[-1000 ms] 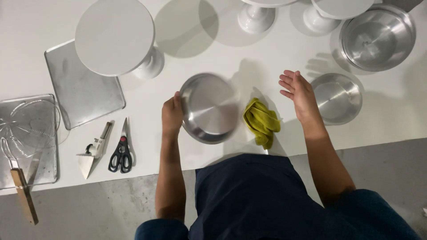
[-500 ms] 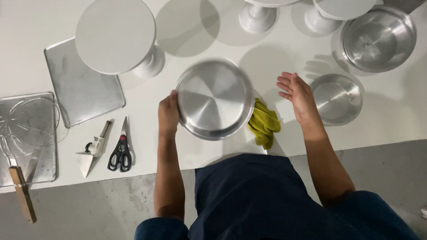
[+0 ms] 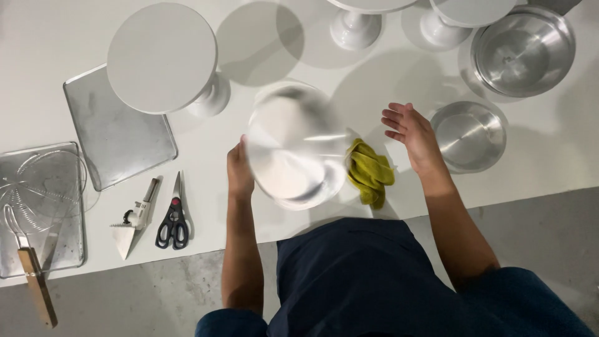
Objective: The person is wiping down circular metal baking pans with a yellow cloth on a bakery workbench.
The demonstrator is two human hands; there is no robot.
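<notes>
My left hand [image 3: 239, 170] grips the left rim of a round metal pan [image 3: 294, 145], lifted off the white table and blurred by motion, its bottom turned toward me. A crumpled yellow-green cloth [image 3: 369, 171] lies on the table just right of the pan. My right hand [image 3: 413, 133] hovers open above the table, fingers spread, right of the cloth and left of a small round metal pan [image 3: 469, 135].
A large metal pan [image 3: 523, 51] sits at the far right. White cake stands [image 3: 163, 59] are at the back. A flat metal tray [image 3: 118, 135], scissors [image 3: 173, 215], a white scraper tool [image 3: 134, 218] and a clear board [image 3: 40, 206] with a wooden-handled tool [image 3: 36, 286] lie left.
My left hand has lifted and tipped the round pan up from the table so its bottom faces me. My right hand has stayed open, shifting slightly.
</notes>
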